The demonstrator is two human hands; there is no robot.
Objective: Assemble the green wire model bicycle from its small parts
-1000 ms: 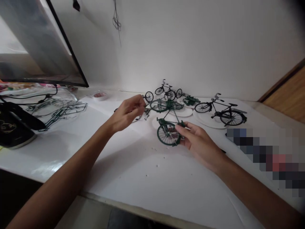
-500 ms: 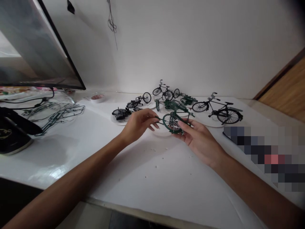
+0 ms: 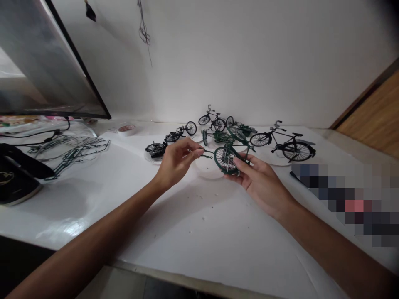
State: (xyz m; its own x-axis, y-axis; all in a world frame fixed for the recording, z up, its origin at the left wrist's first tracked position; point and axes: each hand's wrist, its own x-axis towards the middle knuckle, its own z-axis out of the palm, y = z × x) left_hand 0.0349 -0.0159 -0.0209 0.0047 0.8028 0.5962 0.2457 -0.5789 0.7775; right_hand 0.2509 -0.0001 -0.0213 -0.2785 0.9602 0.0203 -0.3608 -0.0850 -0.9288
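Observation:
My right hand [image 3: 254,178] grips a green model bicycle [image 3: 227,160] above the table, thumb against the spokes of its near wheel. Between the thumb and fingers of my left hand [image 3: 181,160] is a thin green forked part [image 3: 208,154], its two prongs pointing right toward that wheel. Whether the prongs touch the wheel I cannot tell. Behind my hands lie more green model bicycle pieces [image 3: 218,136]. A finished-looking black model bicycle [image 3: 283,143] stands to the right of my right hand.
Another black bicycle [image 3: 212,119] stands by the wall; black bicycle parts [image 3: 176,135] lie left of it. Green sprue frames [image 3: 81,151], a black mug-like object [image 3: 18,174] and a monitor [image 3: 56,62] occupy the left. Small crumbs [image 3: 203,218] dot the white table [image 3: 199,253].
My left hand has drawn slightly left with the forked part, and more of its prongs shows. My right hand holds the green bicycle in nearly the same place.

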